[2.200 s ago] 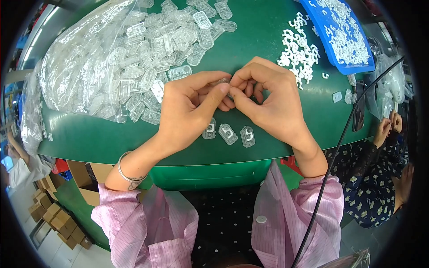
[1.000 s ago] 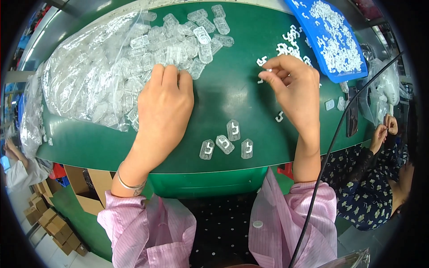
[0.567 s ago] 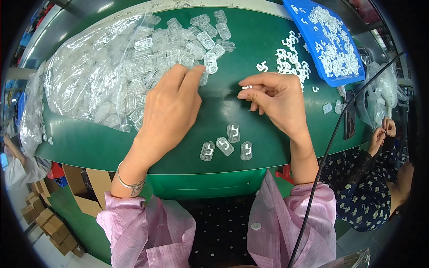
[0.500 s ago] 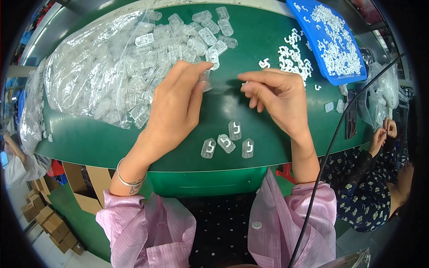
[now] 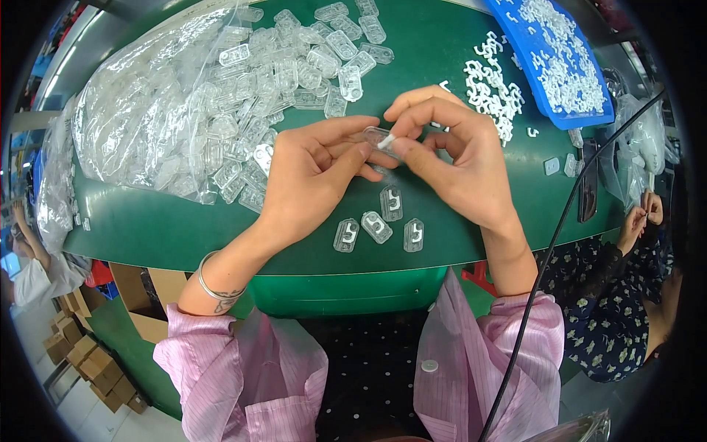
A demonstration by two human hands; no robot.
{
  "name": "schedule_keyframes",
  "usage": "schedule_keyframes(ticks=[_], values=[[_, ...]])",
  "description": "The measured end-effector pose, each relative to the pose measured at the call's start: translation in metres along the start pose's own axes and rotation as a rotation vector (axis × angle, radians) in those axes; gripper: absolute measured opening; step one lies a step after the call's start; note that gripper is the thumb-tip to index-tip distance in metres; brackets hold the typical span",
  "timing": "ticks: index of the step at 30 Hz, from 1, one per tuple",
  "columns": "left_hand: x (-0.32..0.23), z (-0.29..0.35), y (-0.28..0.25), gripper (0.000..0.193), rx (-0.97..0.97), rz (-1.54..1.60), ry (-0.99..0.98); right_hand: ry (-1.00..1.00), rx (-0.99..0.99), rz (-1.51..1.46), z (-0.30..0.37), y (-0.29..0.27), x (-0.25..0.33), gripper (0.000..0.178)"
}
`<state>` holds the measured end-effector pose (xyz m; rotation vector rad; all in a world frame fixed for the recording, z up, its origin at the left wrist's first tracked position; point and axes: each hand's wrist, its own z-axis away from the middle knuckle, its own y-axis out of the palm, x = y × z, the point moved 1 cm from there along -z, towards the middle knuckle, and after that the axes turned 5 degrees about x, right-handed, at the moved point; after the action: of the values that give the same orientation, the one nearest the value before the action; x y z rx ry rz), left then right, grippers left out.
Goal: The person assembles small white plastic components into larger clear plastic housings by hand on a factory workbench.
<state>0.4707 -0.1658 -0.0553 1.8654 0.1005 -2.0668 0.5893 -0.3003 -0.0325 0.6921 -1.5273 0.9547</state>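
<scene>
Between the thumb and fingers of my left hand (image 5: 305,180) is a small clear plastic case (image 5: 373,135), raised above the green table. My right hand (image 5: 468,166) pinches a small white curved hook-shaped piece (image 5: 387,141) right at that case. Whether the piece sits inside it is hard to tell, as fingers hide part of both. Just below my hands lie several clear cases (image 5: 377,227), each with a white hook piece in it. Beyond my left hand spreads a heap of clear cases (image 5: 294,74); loose white hook pieces (image 5: 495,92) lie beyond my right hand.
A big clear plastic bag (image 5: 132,125) of cases covers the table's left side. At the far right stands a blue tray (image 5: 541,99) with many white pieces. A black cable (image 5: 549,250) crosses the right side. Another person's hands (image 5: 641,217) work at the right edge.
My left hand has drawn back from the heap with a clear case. My right hand has brought its white piece to that case, so the hands now meet.
</scene>
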Motion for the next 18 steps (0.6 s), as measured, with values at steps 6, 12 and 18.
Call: schedule_keyframes(ticks=[6, 12, 18], values=[[0.002, 0.001, -0.001, 0.029, 0.031, -0.053, -0.028, -0.015, -0.139, 0.172, 0.0, 0.011, -0.009, 0.005], [0.006, 0.005, 0.006, 0.028, 0.01, 0.019, 0.062, 0.003, -0.099, 0.054, 0.002, 0.014, -0.013, 0.005], [0.007, 0.002, 0.002, 0.026, 0.004, 0.015, 0.0, -0.013, -0.138, 0.09, 0.0, 0.011, -0.016, 0.005]])
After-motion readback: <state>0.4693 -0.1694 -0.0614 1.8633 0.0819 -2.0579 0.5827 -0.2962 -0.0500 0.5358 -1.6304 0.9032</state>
